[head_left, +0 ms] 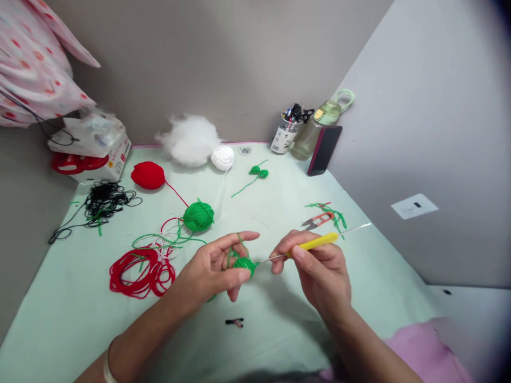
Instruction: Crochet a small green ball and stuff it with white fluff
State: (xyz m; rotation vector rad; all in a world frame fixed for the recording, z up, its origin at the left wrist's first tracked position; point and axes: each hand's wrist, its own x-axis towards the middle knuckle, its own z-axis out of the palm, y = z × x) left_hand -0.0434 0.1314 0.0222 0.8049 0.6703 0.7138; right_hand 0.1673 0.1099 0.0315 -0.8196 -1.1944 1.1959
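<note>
My left hand [217, 268] pinches a small green crochet piece [244, 264] between thumb and fingers, with green yarn looped over the index finger. My right hand [319, 266] grips a crochet hook with a yellow handle [315, 243]; its metal tip meets the green piece. The yarn trails back to a green yarn ball [198, 216] on the pale green table cover [279, 213].
Loose red yarn [139, 271], a red ball [148, 175], a white ball [222, 157], white stuffing [189, 139] and tangled black yarn [104, 201] lie on the left. Snips [317, 221], a small green piece [258, 171], a pen cup [285, 135], a bottle [315, 130] and a phone [324, 150] stand right.
</note>
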